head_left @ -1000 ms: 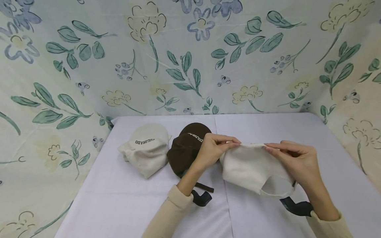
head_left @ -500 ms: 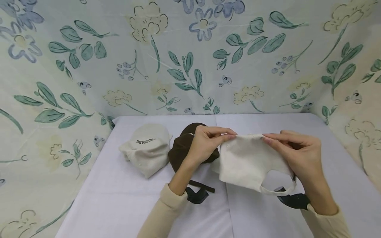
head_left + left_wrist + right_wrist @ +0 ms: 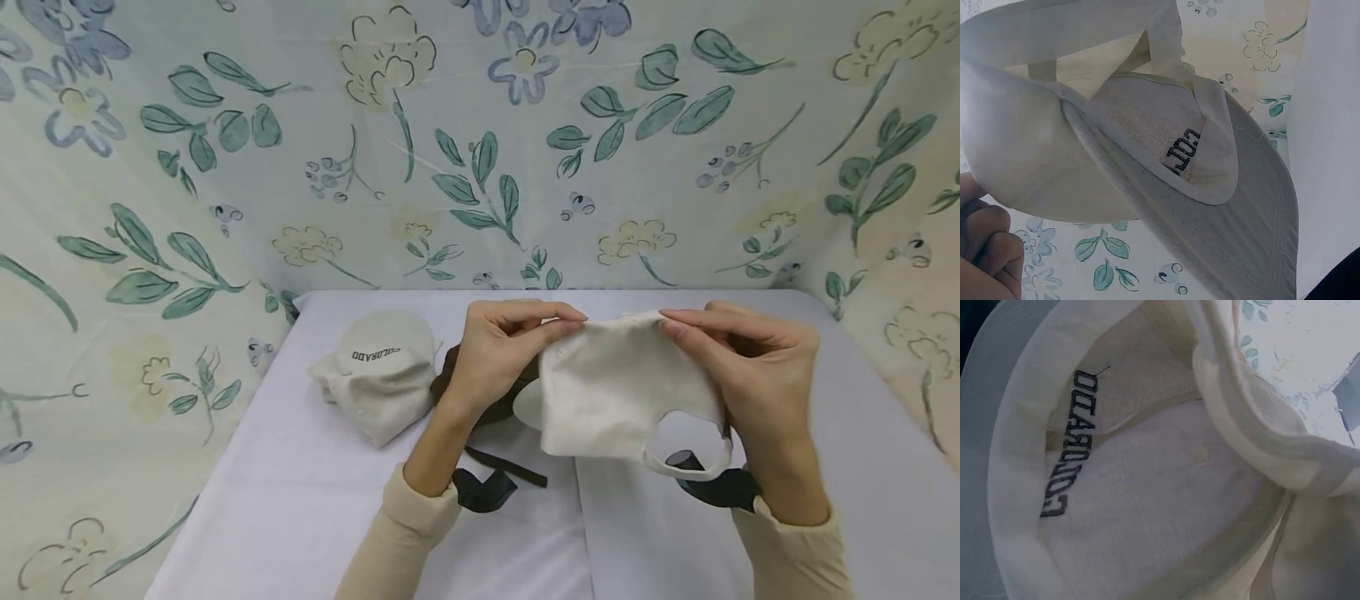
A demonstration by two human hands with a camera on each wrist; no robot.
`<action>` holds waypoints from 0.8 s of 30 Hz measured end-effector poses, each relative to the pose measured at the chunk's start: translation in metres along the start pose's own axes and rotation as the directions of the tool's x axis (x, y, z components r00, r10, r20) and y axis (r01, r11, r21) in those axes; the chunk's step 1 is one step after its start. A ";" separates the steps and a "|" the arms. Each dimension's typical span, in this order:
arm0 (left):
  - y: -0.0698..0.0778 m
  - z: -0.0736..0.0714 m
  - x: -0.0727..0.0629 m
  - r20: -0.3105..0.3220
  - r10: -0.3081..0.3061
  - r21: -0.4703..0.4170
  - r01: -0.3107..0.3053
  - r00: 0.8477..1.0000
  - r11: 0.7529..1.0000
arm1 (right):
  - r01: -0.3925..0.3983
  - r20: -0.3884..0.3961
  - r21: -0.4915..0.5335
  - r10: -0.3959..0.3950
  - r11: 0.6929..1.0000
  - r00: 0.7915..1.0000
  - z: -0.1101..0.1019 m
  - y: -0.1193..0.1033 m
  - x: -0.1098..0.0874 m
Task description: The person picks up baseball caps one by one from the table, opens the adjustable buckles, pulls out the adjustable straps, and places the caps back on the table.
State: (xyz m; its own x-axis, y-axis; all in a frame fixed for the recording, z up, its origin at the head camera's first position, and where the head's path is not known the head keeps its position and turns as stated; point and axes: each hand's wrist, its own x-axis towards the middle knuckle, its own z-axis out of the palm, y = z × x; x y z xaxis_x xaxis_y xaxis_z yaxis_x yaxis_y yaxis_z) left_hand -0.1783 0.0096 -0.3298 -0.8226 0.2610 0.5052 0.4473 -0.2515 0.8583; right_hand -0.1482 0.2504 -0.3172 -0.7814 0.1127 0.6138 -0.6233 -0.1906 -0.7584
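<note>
A cream baseball cap hangs above the table, crown up, with its back arch opening and strap facing me. My left hand pinches the top of its crown between thumb and index finger. At the other end of that top edge, my right hand pinches the fabric the same way. In the left wrist view the cap's brim and hollow inside show, beside the curled fingers of my left hand. Dark stitched letters run along the inner front in the right wrist view, where the right hand is hidden.
Another cream cap marked COLORADO lies on the white-covered table at left. Beside it, a dark brown cap is mostly hidden behind my left hand, its strap trailing forward. A floral cloth hangs behind the table.
Both hands have lifted the cream cap upward and a little to the left, its back opening showing more. My left hand now covers more of the brown cap.
</note>
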 end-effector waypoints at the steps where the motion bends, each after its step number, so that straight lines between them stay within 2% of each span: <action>1: 0.003 -0.001 0.000 -0.003 0.011 0.007 -0.011 1.000 1.000 | -0.017 -0.015 -0.004 0.017 1.000 1.000 0.002 -0.001 0.001; 7: 0.013 -0.007 -0.001 -0.042 0.043 0.059 -0.041 0.998 0.997 | -0.060 -0.037 -0.019 0.060 0.998 0.998 0.017 -0.005 0.003; 11: 0.014 -0.011 -0.003 -0.067 0.068 0.093 -0.062 0.995 0.994 | -0.058 -0.069 0.002 0.058 0.998 0.996 0.028 -0.004 0.004; 16: 0.014 -0.014 -0.008 -0.107 0.110 0.103 -0.099 0.988 0.990 | -0.050 -0.128 -0.023 0.047 0.998 0.991 0.043 -0.002 0.005; 20: 0.014 -0.016 -0.016 -0.130 0.204 0.185 -0.178 0.970 0.966 | -0.031 -0.143 -0.032 0.026 0.999 0.989 0.053 0.001 0.005; 24: 0.014 -0.018 -0.024 -0.122 0.279 0.258 -0.241 0.952 0.936 | -0.006 -0.153 -0.047 -0.002 0.999 0.988 0.059 0.005 0.005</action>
State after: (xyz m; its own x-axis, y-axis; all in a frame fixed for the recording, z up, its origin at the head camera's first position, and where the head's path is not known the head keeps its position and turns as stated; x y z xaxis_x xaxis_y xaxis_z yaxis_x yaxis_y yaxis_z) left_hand -0.1582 -0.0168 -0.3316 -0.7014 0.0647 0.7099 0.7075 -0.0581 0.7043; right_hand -0.1534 0.1925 -0.3045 -0.7760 0.2607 0.5743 -0.6196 -0.1452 -0.7714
